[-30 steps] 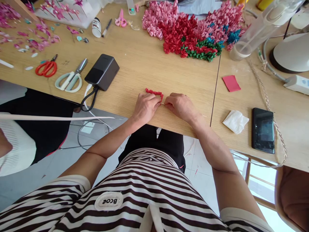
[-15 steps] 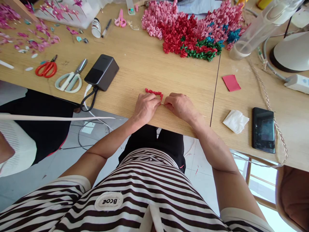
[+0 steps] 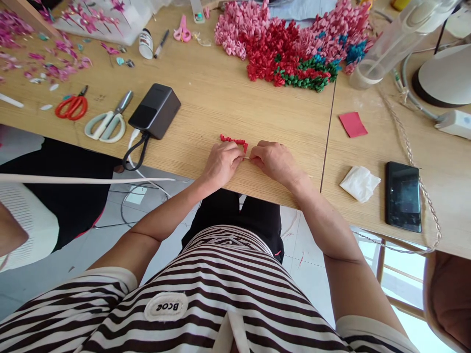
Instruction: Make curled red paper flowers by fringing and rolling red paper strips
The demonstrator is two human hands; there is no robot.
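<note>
My left hand (image 3: 222, 161) is closed in a pinch near the table's front edge, on the lower end of a crinkled red strip (image 3: 232, 140). The strip runs left along the tabletop beyond my fingers, then bends down toward them at its right end. Facing it, my right hand (image 3: 273, 159) is closed too, its fingertips pinching a thin pale stick or wire (image 3: 247, 158) that spans the small gap between both hands. My fingers hide most of the stick and the strip's lower end.
Left of my hands stand a dark power bank (image 3: 156, 110) with cables, white-handled scissors (image 3: 106, 125) and red-handled scissors (image 3: 71, 106). Frilly red flower pieces (image 3: 268, 51) are heaped at the back. A red paper square (image 3: 353, 124), crumpled tissue (image 3: 360, 184) and phone (image 3: 403, 196) lie right.
Both hands hold nearly the same place and pinch. The view has shifted very slightly; the red strip looks unchanged.
</note>
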